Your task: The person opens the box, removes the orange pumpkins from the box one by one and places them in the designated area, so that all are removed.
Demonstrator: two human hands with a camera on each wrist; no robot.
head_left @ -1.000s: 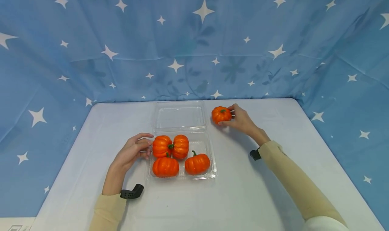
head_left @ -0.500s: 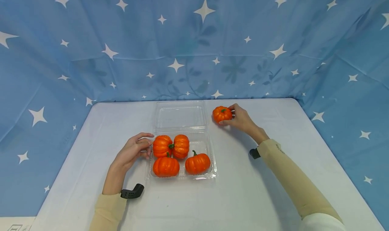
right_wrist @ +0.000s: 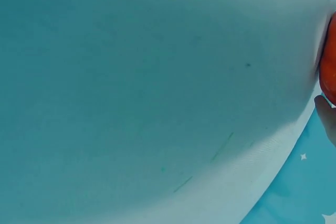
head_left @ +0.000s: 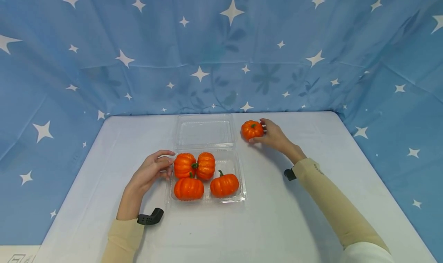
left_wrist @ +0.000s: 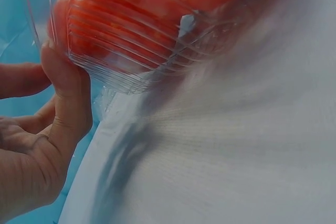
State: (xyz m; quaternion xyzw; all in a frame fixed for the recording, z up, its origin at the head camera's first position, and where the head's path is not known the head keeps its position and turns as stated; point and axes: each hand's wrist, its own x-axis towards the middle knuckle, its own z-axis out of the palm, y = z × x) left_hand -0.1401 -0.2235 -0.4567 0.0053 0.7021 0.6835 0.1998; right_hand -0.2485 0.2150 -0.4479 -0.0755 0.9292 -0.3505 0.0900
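Observation:
In the head view my right hand (head_left: 273, 136) holds a small orange pumpkin (head_left: 252, 130) from its right side, thumb at the front and fingers behind. The pumpkin sits low at the table's back, right of the lid. My left hand (head_left: 150, 171) is at the left side of a clear plastic clamshell container (head_left: 226, 163), its fingers loosely bent. In the left wrist view its fingertip (left_wrist: 48, 51) touches the container's edge. Several orange pumpkins lie inside: two at the back left with stems together, one at front left (head_left: 189, 189), one at front right (head_left: 224, 185).
The container's clear lid (head_left: 205, 133) lies folded back flat behind its tray. The white-covered table (head_left: 270, 217) ends at a blue curtain (head_left: 221, 51) with white stars. Inside the tray, the back right corner shows bare plastic.

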